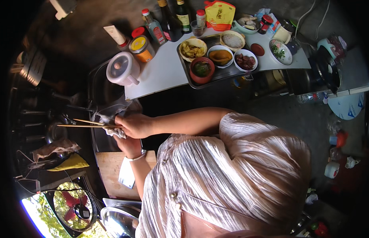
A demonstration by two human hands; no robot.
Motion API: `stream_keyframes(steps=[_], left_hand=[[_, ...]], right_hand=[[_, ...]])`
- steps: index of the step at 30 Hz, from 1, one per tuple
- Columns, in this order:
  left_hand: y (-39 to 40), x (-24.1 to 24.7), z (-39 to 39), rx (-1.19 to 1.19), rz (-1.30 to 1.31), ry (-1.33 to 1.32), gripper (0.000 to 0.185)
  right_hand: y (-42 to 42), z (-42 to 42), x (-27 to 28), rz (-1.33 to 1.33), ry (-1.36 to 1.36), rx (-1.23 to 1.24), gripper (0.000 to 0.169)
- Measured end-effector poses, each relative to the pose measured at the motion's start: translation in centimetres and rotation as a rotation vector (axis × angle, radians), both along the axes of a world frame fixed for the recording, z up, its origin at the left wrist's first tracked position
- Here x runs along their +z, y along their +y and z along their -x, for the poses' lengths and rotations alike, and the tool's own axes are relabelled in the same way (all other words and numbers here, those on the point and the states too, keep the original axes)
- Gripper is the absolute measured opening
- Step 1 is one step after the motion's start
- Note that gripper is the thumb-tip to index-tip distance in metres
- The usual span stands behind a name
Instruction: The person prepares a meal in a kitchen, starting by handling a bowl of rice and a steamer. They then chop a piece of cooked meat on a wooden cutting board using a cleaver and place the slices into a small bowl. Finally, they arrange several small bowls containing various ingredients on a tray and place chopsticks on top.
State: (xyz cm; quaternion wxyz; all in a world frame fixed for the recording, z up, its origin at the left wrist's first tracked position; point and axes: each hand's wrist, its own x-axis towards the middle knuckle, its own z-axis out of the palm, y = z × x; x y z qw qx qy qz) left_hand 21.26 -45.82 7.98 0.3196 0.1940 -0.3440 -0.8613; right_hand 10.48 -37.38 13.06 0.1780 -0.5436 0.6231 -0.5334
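Observation:
My right hand (137, 125) is closed around a pair of wooden chopsticks (83, 126), whose thin ends point left and spread apart. A crumpled white cloth (114, 131) wraps the chopsticks close to my fingers. Just below, my left hand (128, 146), with a pale bracelet at the wrist, grips the cloth from underneath; its fingertips are partly hidden. Beneath my left forearm lies a wooden cutting board (108, 171). On it rests a cleaver (126, 174), partly covered by the arm.
To my right, a white counter (160, 76) bears a metal tray (189, 80) with several bowls of food. A lidded pitcher (122, 68), bottles (171, 23) and a yellow pouch (220, 16) stand there. Utensils (35, 113) hang ahead. A metal lid (117, 221) and fan (74, 205) are left.

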Motion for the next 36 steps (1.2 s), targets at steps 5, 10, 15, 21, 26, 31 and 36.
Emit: stream_keyframes(steps=[5,10,15,21,26,31,36], left_hand=[[-0.1,-1.6,-0.5,-0.017,0.117,-0.071,0.049],[-3.1,2.4,-0.9,0.444,0.032,-0.130,0.049],[-9.6,-0.1,-6.2,0.313,0.002,0.042,0.043],[-12.9,-0.7,-12.0,0.353,0.680,0.003,0.053],[-2.6,4.7,-3.5,0.319,0.414,-0.114,0.054],[1.0,1.5,0.7,0.099,0.124,-0.266,0.052],[-1.9,-2.5,-0.5,0.064,0.092,-0.377,0.049]], right_hand=[[0.6,-0.2,-1.8,-0.109,-0.028,0.047,0.015],[3.4,-0.9,-0.8,-0.241,-0.044,0.199,0.016],[4.3,0.1,-1.4,-0.070,0.025,-0.030,0.019],[4.5,3.7,0.3,0.152,0.094,-0.211,0.017],[1.8,2.7,2.1,-0.020,0.137,-0.184,0.016],[0.0,-0.8,-0.1,-0.335,0.699,-0.095,0.023],[-1.3,-1.9,-1.9,-0.407,0.760,-0.047,0.023]])
